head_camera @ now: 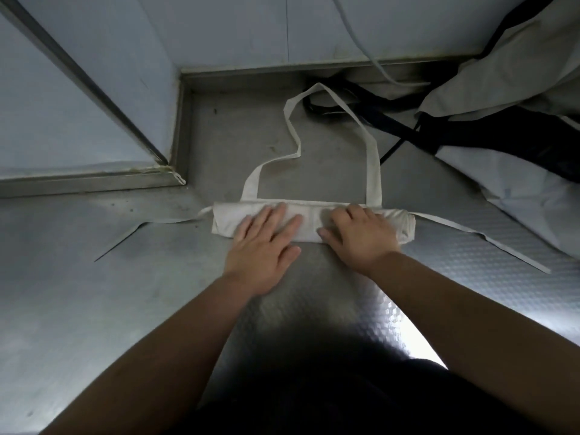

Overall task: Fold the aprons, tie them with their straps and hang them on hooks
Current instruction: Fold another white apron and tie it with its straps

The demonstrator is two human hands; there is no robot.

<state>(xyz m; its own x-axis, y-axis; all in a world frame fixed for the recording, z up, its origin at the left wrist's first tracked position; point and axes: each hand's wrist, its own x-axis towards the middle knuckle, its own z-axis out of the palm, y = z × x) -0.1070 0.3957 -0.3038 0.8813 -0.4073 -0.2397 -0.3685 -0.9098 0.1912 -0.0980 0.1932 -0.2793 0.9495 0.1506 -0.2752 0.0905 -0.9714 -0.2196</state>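
- Now, the folded white apron (312,219) lies as a narrow band on the steel tabletop (94,277) straight ahead of you, and its long axis runs from your left to your right.
- Your left hand (263,246) lies flat on the left-centre of the band, fingers straight and spread, pressing down and gripping nothing.
- Your right hand (361,237) presses the right-centre just beside it. Its fingers are a little bent over the cloth, and as far as the view shows they are not closed round anything.
- The neck loop (372,158) runs off the far edge of the band, away from you, and lies slack on the tabletop.
- The left waist strap (175,218) trails from the band's left end and the right waist strap (470,235) from its right end, each on the outer side of the hand nearest it.
- The tying step looks like the next one. Each strap end lies outward along the band's own axis, so each hand would reach sideways, not forward.
- The right strap runs out toward the heap of other aprons (518,189) with its black straps (408,130), so you may snag one as you draw the strap in.
- The band will likely spring open if both hands lift together.
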